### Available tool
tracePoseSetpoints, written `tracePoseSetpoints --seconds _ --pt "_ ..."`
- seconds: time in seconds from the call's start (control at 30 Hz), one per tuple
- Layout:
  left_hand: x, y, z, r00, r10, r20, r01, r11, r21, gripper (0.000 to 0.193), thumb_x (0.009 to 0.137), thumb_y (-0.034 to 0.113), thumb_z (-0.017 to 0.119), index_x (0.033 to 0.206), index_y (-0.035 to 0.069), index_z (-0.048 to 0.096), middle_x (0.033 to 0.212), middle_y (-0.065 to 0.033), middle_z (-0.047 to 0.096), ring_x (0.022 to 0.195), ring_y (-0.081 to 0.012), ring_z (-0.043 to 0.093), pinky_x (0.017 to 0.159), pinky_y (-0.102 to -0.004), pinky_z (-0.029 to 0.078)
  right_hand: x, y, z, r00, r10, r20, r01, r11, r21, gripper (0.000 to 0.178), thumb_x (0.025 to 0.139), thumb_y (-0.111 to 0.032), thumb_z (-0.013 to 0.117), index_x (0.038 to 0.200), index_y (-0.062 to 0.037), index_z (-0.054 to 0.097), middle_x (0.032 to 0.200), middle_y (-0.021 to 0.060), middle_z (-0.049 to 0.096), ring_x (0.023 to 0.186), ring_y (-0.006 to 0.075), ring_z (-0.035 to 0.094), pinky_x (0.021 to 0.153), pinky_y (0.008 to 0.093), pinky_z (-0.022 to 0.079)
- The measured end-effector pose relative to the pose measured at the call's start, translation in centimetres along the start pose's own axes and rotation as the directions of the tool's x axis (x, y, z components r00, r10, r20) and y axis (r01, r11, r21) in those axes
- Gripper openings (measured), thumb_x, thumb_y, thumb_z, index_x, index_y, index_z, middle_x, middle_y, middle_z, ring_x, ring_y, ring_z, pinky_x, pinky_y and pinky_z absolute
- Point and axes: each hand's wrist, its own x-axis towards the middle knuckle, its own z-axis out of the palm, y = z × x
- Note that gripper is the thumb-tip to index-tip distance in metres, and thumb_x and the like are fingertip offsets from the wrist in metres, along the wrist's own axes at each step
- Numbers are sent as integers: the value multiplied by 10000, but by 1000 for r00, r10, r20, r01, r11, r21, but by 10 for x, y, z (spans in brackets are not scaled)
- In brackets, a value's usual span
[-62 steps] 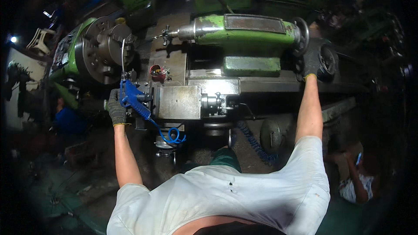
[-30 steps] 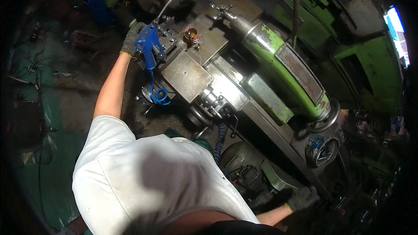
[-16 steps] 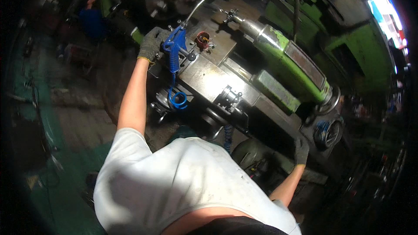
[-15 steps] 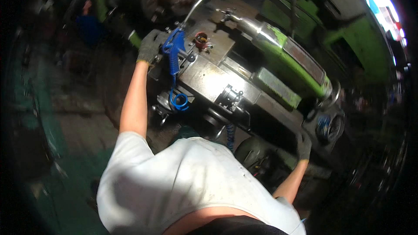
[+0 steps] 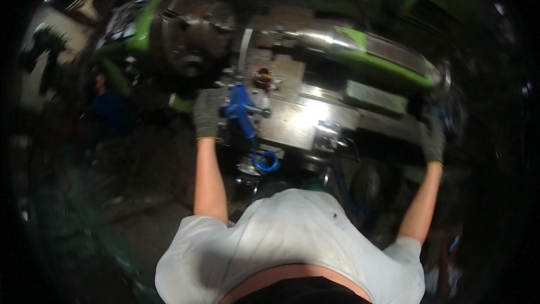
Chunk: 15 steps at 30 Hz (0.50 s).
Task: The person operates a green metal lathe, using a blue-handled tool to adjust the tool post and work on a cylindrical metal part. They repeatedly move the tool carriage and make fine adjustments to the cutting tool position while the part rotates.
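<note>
- The green lathe (image 5: pixel 293 76) stretches across in front of me from left to right, which I take to be why my reach is spread so wide
- The tailstock (image 5: pixel 365 53) sits to my right, its narrow shiny end facing left toward the chuck (image 5: pixel 197 31); I read that as the two being set to share one axis
- The flat metal plate (image 5: pixel 287 124) lies between those two but closer to my body, low and broad, so I'd call it a natural spot to have things within reach
- The blue air gun (image 5: pixel 241 107) is at the plate's left edge, handle toward me and thin nozzle (image 5: pixel 245 48) pointing away; it seems propped on the machine there, since my palm shows beside its handle rather than round it
- My gloved left hand (image 5: pixel 209 114) is just beside the gun, my gloved right hand (image 5: pixel 433 141) well apart near the lathe's right end, perhaps to steady me; with this much blur, I can't tell whether either is grasping something or merely resting
- The blue hose (image 5: pixel 267 161) hangs in a loop below the gun, slack enough, I judge, not to tug it
- The small red cup (image 5: pixel 262 77) stands beyond the plate, likely put there to be handy
</note>
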Motion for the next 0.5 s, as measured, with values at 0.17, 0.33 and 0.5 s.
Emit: tracePoseSetpoints --seconds 0.17,0.33,0.5 --pt "-3 28 -10 974 -203 -100 188 972 -140 265 1012 198 610 1196 28 694 1124 -128 715 1054 -314 663 982 -399 504 83 22 -32 978 27 -207 -90 950 -298 365 914 -202 667 1245 -52 680 1130 192 726 1040 310 690 926 423 523" --pt "-24 23 -14 884 -446 -142 348 829 -439 203 1001 185 653 1103 15 698 1027 -92 720 928 -207 667 854 -359 534 119 131 29 975 57 -213 -102 973 -209 538 1044 -453 521 1444 -97 561 1416 181 596 1294 352 563 1084 451 429" --pt "-13 54 -14 946 -284 -156 308 939 154 167 978 145 676 1090 23 699 1018 -68 713 930 -167 654 837 -330 535 148 162 63 955 180 -235 -189 982 -17 573 1036 -555 528 1367 -99 636 1297 216 648 1157 387 623 1003 529 463"
